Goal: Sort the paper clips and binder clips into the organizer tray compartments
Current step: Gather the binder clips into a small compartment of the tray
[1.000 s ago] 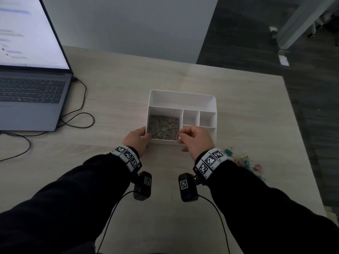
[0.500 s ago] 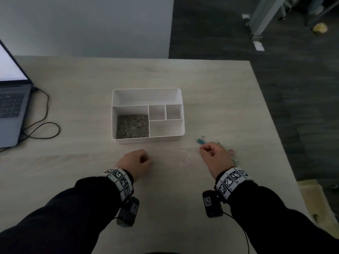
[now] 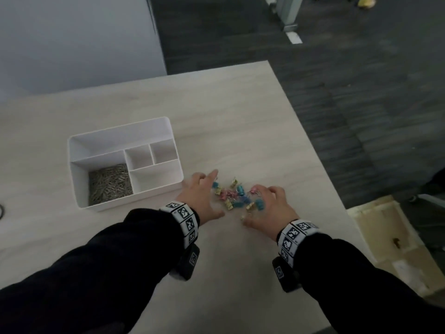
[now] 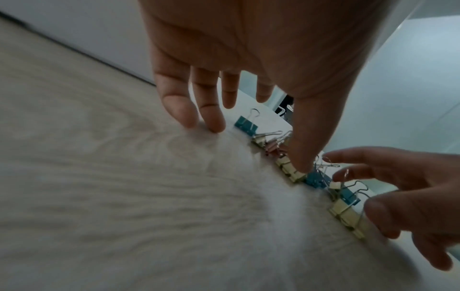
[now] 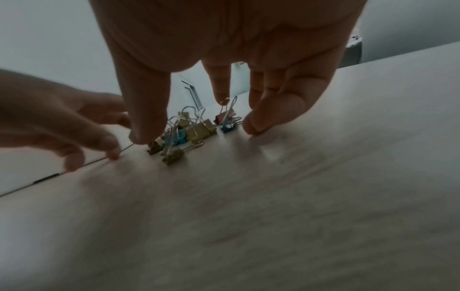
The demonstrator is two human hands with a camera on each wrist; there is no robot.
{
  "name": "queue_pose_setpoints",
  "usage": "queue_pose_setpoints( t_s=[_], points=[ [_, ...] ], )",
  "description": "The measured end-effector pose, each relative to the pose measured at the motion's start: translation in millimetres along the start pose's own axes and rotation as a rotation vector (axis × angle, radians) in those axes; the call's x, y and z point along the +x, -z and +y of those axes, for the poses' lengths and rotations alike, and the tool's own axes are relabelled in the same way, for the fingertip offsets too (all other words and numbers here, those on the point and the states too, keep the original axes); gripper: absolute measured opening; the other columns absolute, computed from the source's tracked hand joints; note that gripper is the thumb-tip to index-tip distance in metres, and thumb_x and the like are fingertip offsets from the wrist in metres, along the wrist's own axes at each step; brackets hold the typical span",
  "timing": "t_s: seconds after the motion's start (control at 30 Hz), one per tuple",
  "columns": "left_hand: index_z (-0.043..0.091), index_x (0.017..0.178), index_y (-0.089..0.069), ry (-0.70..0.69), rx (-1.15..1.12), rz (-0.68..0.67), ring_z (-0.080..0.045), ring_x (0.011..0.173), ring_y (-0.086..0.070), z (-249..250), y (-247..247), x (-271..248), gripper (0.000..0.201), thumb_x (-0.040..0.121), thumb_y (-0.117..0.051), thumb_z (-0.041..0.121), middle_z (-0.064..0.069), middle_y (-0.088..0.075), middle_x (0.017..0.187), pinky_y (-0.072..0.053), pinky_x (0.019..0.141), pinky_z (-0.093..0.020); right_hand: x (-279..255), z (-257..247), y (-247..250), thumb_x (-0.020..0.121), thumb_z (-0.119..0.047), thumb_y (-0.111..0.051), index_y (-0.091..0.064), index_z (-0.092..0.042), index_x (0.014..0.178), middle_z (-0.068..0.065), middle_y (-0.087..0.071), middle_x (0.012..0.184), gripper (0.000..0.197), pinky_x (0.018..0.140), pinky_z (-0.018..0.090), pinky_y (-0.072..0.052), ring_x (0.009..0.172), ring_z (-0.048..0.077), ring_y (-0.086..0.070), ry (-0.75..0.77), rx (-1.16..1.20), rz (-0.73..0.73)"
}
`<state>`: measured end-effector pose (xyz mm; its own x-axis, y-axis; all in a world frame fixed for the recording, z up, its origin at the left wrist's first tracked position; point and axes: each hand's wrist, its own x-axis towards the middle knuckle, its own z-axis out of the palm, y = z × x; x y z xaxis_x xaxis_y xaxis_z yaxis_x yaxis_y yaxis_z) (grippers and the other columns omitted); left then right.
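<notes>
A white organizer tray stands on the wooden table, its near left compartment filled with silver paper clips; the other compartments are bare. Right of the tray lies a pile of coloured binder clips in blue, pink and yellow. My left hand sits on the pile's left side and my right hand on its right, both with spread fingers touching the table. In the left wrist view the thumb tip rests against a yellow clip. In the right wrist view the fingertips flank the binder clips.
The table's right edge runs close to the pile, with dark floor and a light wooden pallet beyond. A black cable shows at the far left. A grey partition stands behind the table.
Both hands left the tray's front edge and moved right to the binder clips. They have spread open round the pile. The view swung right, so the laptop is out of sight.
</notes>
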<state>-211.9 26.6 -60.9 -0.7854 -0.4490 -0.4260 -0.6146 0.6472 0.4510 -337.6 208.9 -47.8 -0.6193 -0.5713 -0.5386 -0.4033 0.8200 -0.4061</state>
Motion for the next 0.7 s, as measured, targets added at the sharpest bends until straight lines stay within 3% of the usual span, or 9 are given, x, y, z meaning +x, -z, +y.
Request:
queue_pose_setpoints(
  t_s=[0.1,0.23,0.33,0.47,0.57,0.63,0.7],
  points=[
    [0.039,0.144,-0.019,-0.022,0.111,-0.026,-0.029,0.111,-0.054,19,-4,15,0.104,0.058,-0.074,0.06,-0.005,-0.03,0.136,-0.047,0.094,-0.037,7,0,-3,0.067,-0.051,-0.073,-0.03,-0.042,0.136,-0.002,-0.022,0.135,0.082,0.093,0.035,-0.049,0.1,0.027,-0.061,0.064,-0.053,0.01],
    [0.035,0.124,-0.048,-0.067,0.103,-0.036,-0.031,0.097,-0.059,32,-13,19,0.059,0.071,-0.068,0.051,-0.003,-0.037,0.119,-0.049,0.091,-0.037,14,-2,-8,0.076,-0.037,-0.064,-0.045,-0.033,0.129,0.002,-0.035,0.123,0.057,0.086,0.037,-0.053,0.092,0.031,-0.062,0.162,-0.064,0.047],
    [0.032,0.115,-0.058,-0.074,0.042,-0.02,-0.025,0.093,-0.06,29,-17,19,0.039,0.078,-0.067,0.041,-0.001,-0.041,0.117,-0.05,0.09,-0.034,16,0,-11,0.079,-0.032,-0.062,-0.048,-0.031,0.126,0.003,-0.04,0.118,0.049,0.083,0.036,-0.052,0.09,0.03,-0.06,0.19,-0.038,0.035],
    [0.026,0.106,-0.064,-0.101,-0.053,-0.006,-0.02,0.095,-0.057,20,-14,19,0.03,0.077,-0.07,0.033,-0.001,-0.052,0.106,-0.045,0.085,-0.028,19,3,-13,0.079,-0.023,-0.063,-0.059,-0.026,0.103,0.0,-0.046,0.105,0.025,0.084,0.033,-0.051,0.089,0.026,-0.058,0.219,0.056,0.02],
    [0.025,0.097,-0.068,-0.072,-0.115,0.021,-0.019,0.091,-0.057,15,-7,14,0.023,0.076,-0.073,0.032,-0.001,-0.06,0.093,-0.04,0.077,-0.025,20,3,-14,0.079,-0.021,-0.067,-0.062,-0.025,0.088,-0.003,-0.048,0.097,0.011,0.079,0.023,-0.046,0.085,0.016,-0.055,0.221,0.128,0.022],
    [0.025,0.097,-0.07,-0.017,-0.208,0.034,-0.017,0.086,-0.059,9,-3,7,0.025,0.074,-0.076,0.034,0.001,-0.061,0.092,-0.048,0.078,-0.028,19,3,-13,0.079,-0.022,-0.07,-0.061,-0.027,0.081,-0.004,-0.051,0.095,0.01,0.071,0.015,-0.04,0.083,0.013,-0.055,0.214,0.184,0.055],
    [0.026,0.096,-0.071,0.035,-0.383,0.058,-0.015,0.08,-0.063,2,2,-3,0.026,0.073,-0.08,0.033,0.004,-0.063,0.092,-0.058,0.07,-0.035,16,-1,-12,0.078,-0.021,-0.072,-0.06,-0.027,0.075,-0.003,-0.053,0.094,0.014,0.067,0.015,-0.048,0.077,0.014,-0.058,0.209,0.287,0.091]
  ],
)
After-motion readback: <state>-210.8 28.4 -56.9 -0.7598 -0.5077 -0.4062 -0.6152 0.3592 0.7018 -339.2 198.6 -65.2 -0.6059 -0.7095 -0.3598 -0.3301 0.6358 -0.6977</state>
